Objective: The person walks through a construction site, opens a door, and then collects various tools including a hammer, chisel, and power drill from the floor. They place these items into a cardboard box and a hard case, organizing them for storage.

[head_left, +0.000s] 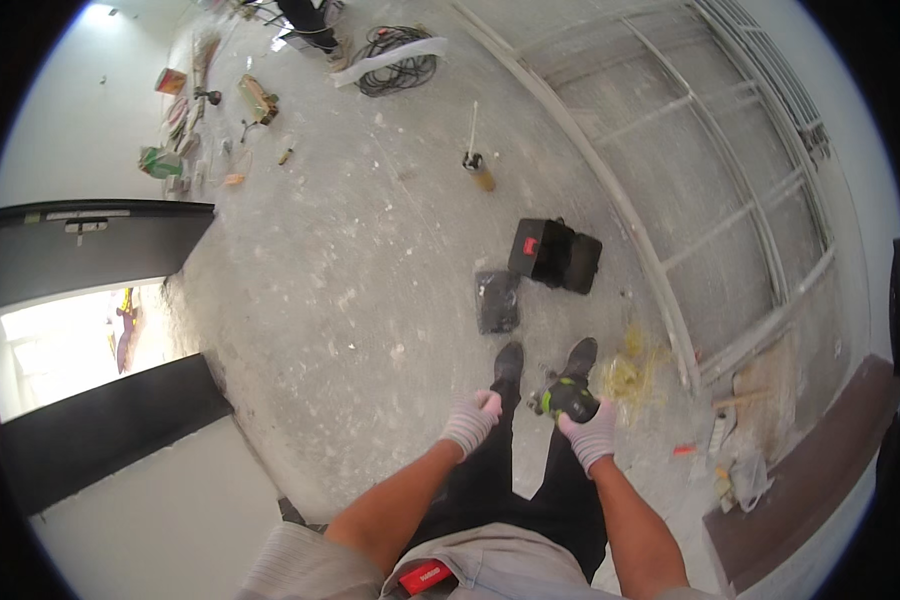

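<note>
My right hand (590, 432), in a pale knit glove, is closed on a rounded black-and-green tool (573, 399) in front of my right leg. The tool's exact kind is hard to make out. Also gloved, my left hand (474, 418) is apart from the tool, over my left leg. Its fingers are curled closed, and whatever may be in them is hidden. Beyond my shoes stands an open black case (542, 252) with a red patch. Beside that case a dark, flat rectangular piece (497, 302) lies on the floor.
A metal frame (670, 265) runs along the right. Yellow strands (630, 375) lie by my right shoe. Farther off are a canister with a rod (480, 175) and a coiled black cable (400, 75), near another person's leg (308, 22). A dark door (100, 250) is at left.
</note>
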Available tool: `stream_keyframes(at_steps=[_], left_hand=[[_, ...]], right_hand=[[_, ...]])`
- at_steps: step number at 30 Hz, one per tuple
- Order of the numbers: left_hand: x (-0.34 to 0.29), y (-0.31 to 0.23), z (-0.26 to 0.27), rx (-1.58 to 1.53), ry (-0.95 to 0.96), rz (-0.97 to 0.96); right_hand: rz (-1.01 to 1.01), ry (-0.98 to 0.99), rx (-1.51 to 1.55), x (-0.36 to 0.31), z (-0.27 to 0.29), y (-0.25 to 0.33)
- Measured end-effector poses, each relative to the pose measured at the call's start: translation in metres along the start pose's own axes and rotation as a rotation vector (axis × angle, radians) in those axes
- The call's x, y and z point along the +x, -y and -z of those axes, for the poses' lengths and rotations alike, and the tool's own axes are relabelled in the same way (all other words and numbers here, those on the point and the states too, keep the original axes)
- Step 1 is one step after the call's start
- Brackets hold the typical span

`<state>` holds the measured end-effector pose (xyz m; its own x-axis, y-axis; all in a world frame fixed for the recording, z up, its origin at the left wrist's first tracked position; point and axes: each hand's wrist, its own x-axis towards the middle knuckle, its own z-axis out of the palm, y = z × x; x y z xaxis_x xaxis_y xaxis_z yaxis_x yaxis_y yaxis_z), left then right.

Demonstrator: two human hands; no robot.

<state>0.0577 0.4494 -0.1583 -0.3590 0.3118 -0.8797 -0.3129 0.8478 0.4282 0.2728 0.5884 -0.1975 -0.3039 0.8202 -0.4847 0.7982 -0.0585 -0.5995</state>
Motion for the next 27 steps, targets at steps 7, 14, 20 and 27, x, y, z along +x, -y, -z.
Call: stream_keyframes(at_steps=[7, 14, 20, 27], left_hand=[[0.015, 0.006, -0.06, -0.206, -0.1, 0.019], [0.043, 0.03, -0.108, -0.274, -0.135, 0.171], [0.09, 0.066, -0.128, -0.271, -0.08, 0.253], [0.058, 0.123, -0.12, 0.08, -0.021, 0.087]], right_hand=[[-0.044, 0.259, -0.107, 0.035, -0.01, -0.011], [-0.15, 0.428, -0.147, 0.059, -0.008, -0.03], [0.004, 0.354, -0.227, 0.074, -0.052, -0.059], [-0.203, 0.453, -0.162, 0.034, -0.097, -0.082]])
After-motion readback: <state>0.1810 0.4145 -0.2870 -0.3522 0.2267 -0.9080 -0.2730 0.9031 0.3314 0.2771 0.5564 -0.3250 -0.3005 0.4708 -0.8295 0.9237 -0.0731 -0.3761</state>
